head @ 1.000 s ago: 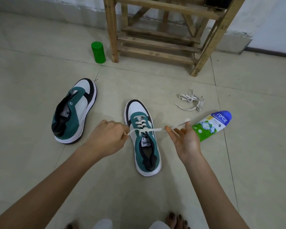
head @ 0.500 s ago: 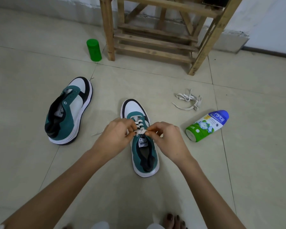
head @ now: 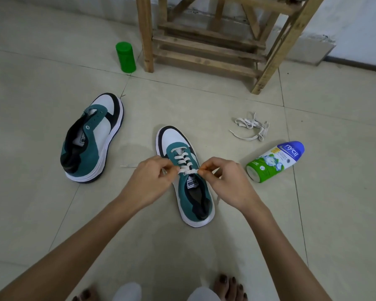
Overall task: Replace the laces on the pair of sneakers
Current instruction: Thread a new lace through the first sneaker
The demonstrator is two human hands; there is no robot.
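A teal, white and black sneaker (head: 189, 192) stands on the floor in front of me, toe pointing away, with a white lace (head: 183, 160) threaded through its eyelets. My left hand (head: 153, 178) pinches the lace at the left side of the top eyelets. On the other side, my right hand (head: 223, 181) pinches the lace, fingers curled. A loose lace end trails on the floor left of my left hand. The second sneaker (head: 91, 137) lies to the left, tilted on its side, with no lace in it. A bundled white lace (head: 251, 127) lies on the floor at the right.
A green and blue powder bottle (head: 274, 161) lies on its side right of my right hand. A green canister (head: 126, 57) stands beside the leg of a wooden stool (head: 206, 46) at the back. My bare feet show at the bottom edge.
A second ago my hands were spread apart, pulling the lace ends out sideways. Both hands have since come together over the top eyelets and now pinch the lace close to the tongue.
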